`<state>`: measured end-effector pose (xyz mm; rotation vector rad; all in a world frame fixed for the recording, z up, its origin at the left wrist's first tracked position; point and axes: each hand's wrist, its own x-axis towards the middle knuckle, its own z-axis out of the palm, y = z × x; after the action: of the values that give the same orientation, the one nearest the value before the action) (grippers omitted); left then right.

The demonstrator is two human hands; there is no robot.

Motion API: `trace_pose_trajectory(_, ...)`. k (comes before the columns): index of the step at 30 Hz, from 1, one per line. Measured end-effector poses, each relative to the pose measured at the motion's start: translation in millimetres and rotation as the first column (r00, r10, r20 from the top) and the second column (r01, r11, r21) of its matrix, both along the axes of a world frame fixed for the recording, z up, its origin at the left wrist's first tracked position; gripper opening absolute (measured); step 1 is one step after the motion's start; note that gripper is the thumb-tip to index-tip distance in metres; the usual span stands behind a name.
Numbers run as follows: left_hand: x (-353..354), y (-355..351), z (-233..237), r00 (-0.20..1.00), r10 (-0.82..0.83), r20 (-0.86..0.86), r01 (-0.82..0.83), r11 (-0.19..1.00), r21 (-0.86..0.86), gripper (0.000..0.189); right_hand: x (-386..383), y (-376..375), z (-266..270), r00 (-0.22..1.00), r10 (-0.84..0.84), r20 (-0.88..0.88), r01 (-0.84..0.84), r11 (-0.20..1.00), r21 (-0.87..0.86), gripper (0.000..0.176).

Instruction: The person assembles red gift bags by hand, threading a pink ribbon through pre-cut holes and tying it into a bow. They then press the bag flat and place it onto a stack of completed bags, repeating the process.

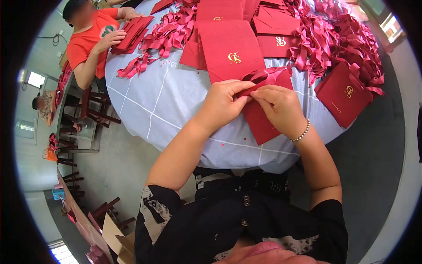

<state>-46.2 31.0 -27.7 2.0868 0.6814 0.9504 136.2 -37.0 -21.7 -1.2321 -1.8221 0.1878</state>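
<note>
Ribbon heap (343, 39), gold-stamped red bag (345, 94), orange-shirted co-worker (88, 44)

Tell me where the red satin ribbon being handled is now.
Head view, centre: the red satin ribbon is pinched between the left hand and right hand, over a red paper envelope near the edge of the table.

Support surface: one round table (176, 97), covered by a pale grey-blue cloth with thin white lines.

Items lying directly on the cloth:
- Far centre: overlapping red cards (228, 48), each bearing a gold monogram.
- Far left: a stack of red cards (132, 31), with a loose heap of red ribbons (162, 37) just beside it.
- Right side: a larger ribbon heap (343, 39), touching a red bag (345, 94) at the table rim.
- Near edge: a single red card (263, 125).
</note>
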Motion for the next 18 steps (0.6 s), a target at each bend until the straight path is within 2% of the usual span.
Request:
trace_pose_trajectory(3, -1.3, -0.7, 6.6, 0.997, -0.056, -0.046, 0.057, 0.998, 0.029, 0.032, 4.0, 3.4, 3.5, 0.995, 0.017, 0.1, -0.02, 0.999, 0.028, 0.008)
trace_pose_trajectory(5, -2.4, 0.2, 7.3, 0.998, -0.052, -0.043, 0.054, 0.998, 0.039, 0.033, 3.1, 5.0, 13.3, 0.976, -0.085, 0.2, 0.066, 0.993, 0.098, 0.011)
trace_pose_trajectory(6, -3.1, 0.4, 7.5, 0.998, -0.048, -0.042, 0.05, 0.998, 0.048, 0.035, 4.2, 8.0, 21.2, 0.975, -0.081, 0.207, 0.061, 0.993, 0.099, 0.011)
trace_pose_trajectory(8, -2.5, -0.8, 6.3, 0.999, -0.032, -0.012, 0.033, 0.995, 0.091, 0.034, 9.4, 15.1, 35.3, 0.957, 0.032, 0.288, -0.069, 0.99, 0.121, 0.016)
trace_pose_trajectory(9, -2.2, -1.8, 5.7, 1.0, -0.022, 0.01, 0.021, 0.991, 0.135, 0.034, 12.2, 15.5, 36.8, 0.965, 0.065, 0.255, -0.076, 0.997, 0.035, 0.02)
trace_pose_trajectory(10, -1.5, -3.2, 5.1, 1.0, -0.018, 0.016, 0.015, 0.99, 0.137, 0.034, 12.3, 16.1, 38.1, 0.963, 0.069, 0.262, -0.081, 0.996, 0.036, 0.02)
trace_pose_trajectory(12, -0.4, -5.7, 4.5, 0.998, 0.043, 0.049, -0.047, 0.996, 0.071, 0.033, 10.8, 16.6, 41.9, 0.991, 0.075, 0.111, -0.05, 0.976, -0.21, 0.02)
trace_pose_trajectory(17, -2.5, -6.1, 3.6, 0.998, 0.059, 0.017, -0.062, 0.978, 0.2, 0.031, 11.9, 17.9, 52.5, 0.946, 0.146, 0.289, -0.101, 0.981, -0.166, 0.018)
trace_pose_trajectory(18, -2.1, -5.7, 2.2, 0.998, 0.057, 0.021, -0.06, 0.963, 0.261, 0.03, 14.3, 20.1, 52.7, 0.971, 0.209, 0.115, -0.163, 0.933, -0.32, 0.017)
